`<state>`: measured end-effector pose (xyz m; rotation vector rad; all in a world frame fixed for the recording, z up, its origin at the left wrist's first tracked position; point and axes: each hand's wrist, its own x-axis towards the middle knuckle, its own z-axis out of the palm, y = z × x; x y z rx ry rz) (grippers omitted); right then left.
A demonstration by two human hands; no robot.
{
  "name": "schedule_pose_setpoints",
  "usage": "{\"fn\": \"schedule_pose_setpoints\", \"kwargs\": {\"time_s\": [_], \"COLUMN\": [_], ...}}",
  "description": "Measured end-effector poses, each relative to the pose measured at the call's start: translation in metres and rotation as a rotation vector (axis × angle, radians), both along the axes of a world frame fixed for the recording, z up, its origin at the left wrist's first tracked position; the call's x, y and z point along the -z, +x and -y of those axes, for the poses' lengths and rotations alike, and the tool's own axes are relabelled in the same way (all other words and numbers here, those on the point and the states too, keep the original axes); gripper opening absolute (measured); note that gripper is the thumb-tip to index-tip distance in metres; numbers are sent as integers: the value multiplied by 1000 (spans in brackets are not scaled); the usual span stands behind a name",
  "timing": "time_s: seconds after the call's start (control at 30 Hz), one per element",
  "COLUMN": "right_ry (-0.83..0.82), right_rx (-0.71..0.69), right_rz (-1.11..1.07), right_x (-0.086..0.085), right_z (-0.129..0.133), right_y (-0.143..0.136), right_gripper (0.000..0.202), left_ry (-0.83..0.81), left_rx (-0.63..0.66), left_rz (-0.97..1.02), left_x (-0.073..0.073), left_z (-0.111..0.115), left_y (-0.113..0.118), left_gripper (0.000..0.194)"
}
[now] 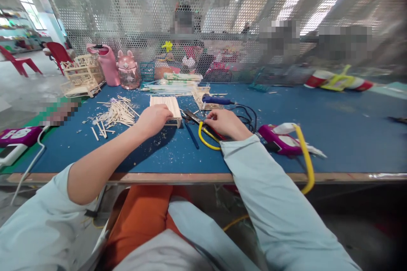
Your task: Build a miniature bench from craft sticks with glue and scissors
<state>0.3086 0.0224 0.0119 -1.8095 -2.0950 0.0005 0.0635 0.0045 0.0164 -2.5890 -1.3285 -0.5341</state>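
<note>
A small slatted piece of pale wooden sticks [165, 105] stands on the blue table. My left hand [155, 118] is closed on its front right part, fingers bent over the edge. To the right, my right hand [227, 123] is closed, thumb and fingers pinched together, above scissors with yellow handles [207, 142]; what it holds, if anything, is too small to make out. Between the hands lies a blue pen-like tool [191, 134]. Just behind my right hand rests a blue glue gun [218, 100] with a black cable. Loose sticks [119, 112] are heaped left of the slatted piece.
Stick furniture models [81, 78], a pink bottle [109, 65] and a clear pink cup [127, 72] stand at the back left. Packed sticks [171, 87] lie behind. A purple power strip [280, 139] with a yellow cable is at the right. Perforated metal mesh [127, 8] rises behind the table [349, 135].
</note>
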Motion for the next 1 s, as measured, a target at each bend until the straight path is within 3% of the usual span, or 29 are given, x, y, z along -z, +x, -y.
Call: {"fn": "schedule_pose_setpoints", "kwargs": {"time_s": [0.1, 0.27, 0.37, 0.53, 0.67, 0.77, 0.9, 1.0], "right_ry": [72, 54, 43, 70, -9, -86, -165, -199], "right_rx": [-99, -441, -487, -421, -139, -96, -63, -70], "right_rz": [-45, -156, -168, -178, 137, 312, 298, 155], "right_x": [-1, 0, 3, 1, -1, -2, -1, 1], "right_z": [4, 16, 20, 22, 28, 35, 38, 36], "right_y": [-7, -38, -49, -39, -20, -9, -4, -4], "right_gripper": [16, 36, 39, 31, 21, 31, 42, 44], "left_ry": [-1, -8, -6, 33, 38, 27, 12, -4], "left_rx": [0, -5, -5, -10, -2, -3, -39, -46], "left_rz": [14, 0, -16, -55, -40, -27, 14, 65], "left_x": [0, -1, -1, 0, 0, 2, 4, 6], "left_z": [1, 2, 2, 2, 2, 2, 0, -1], "left_y": [0, 1, 0, 1, 1, 2, 3, 6], "left_gripper": [27, 29, 27, 26, 28, 28, 28, 27]}}
